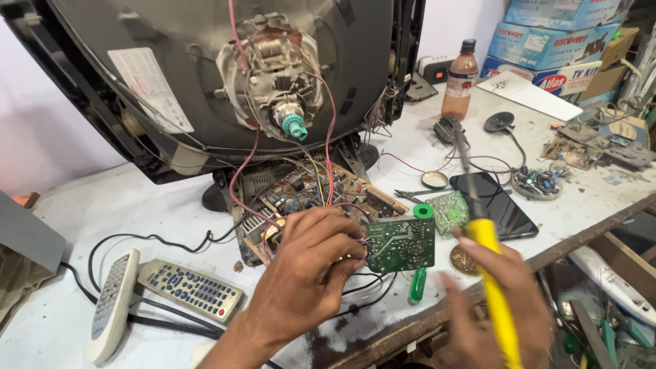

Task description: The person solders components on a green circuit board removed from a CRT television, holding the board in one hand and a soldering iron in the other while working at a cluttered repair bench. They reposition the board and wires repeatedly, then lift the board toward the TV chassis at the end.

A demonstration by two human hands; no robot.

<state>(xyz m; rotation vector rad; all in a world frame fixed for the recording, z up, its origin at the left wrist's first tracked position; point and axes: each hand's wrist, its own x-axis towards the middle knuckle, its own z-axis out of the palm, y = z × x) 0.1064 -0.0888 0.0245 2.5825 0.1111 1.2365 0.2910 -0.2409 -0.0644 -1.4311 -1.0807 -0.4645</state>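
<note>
My left hand (307, 273) grips the left edge of a small green circuit board (403, 244), held upright with its solder side facing me, wires trailing from it. My right hand (488, 301) holds a yellow-handled soldering iron (493, 273); its metal shaft points up and away, to the right of the board, not touching it. Behind the board lies the open chassis board (307, 191) of an old tube television, whose grey picture tube (205, 68) with its neck and red wires stands at the back.
Two remote controls (191, 290) (113, 304) lie at the left. A green-handled screwdriver (417, 283), a black phone (495, 205), a second small green board (449, 210), a solder tin (434, 180), a brown bottle (460, 82) and cardboard boxes (547, 41) crowd the right side.
</note>
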